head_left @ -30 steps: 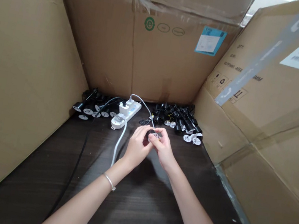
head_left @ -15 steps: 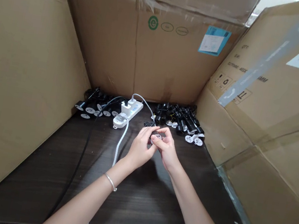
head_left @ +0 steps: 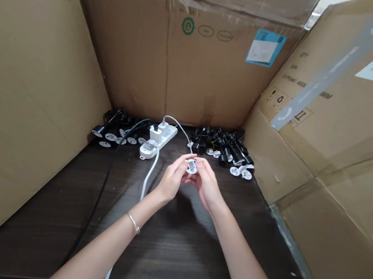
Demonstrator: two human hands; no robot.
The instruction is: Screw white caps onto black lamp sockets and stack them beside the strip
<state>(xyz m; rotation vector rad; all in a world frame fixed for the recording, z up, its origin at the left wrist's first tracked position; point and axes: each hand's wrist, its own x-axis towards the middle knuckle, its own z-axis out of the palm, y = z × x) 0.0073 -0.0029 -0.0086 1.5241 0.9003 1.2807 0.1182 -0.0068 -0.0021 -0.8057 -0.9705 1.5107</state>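
Observation:
Both hands meet over the middle of the dark wooden table [head_left: 166, 251]. My left hand [head_left: 171, 180] and my right hand [head_left: 205, 184] pinch a small white round part [head_left: 192, 166] between their fingertips, held just above the tabletop. A silver bracelet [head_left: 133, 222] sits on my left wrist. Behind the hands lies a white power strip [head_left: 157, 141] with plugs in it, and its white cable [head_left: 146, 180] runs toward me past my left hand.
Cardboard boxes wall the table on the left [head_left: 15, 104], back [head_left: 199, 65] and right [head_left: 343, 152]. A pile of black parts with white round caps [head_left: 115, 132] lies at the back left, another pile [head_left: 224, 151] at the back right. A black cable [head_left: 99, 196] crosses the left side.
The hands have lifted slightly and the small white part now shows more plainly between the fingertips. The view shifted a little.

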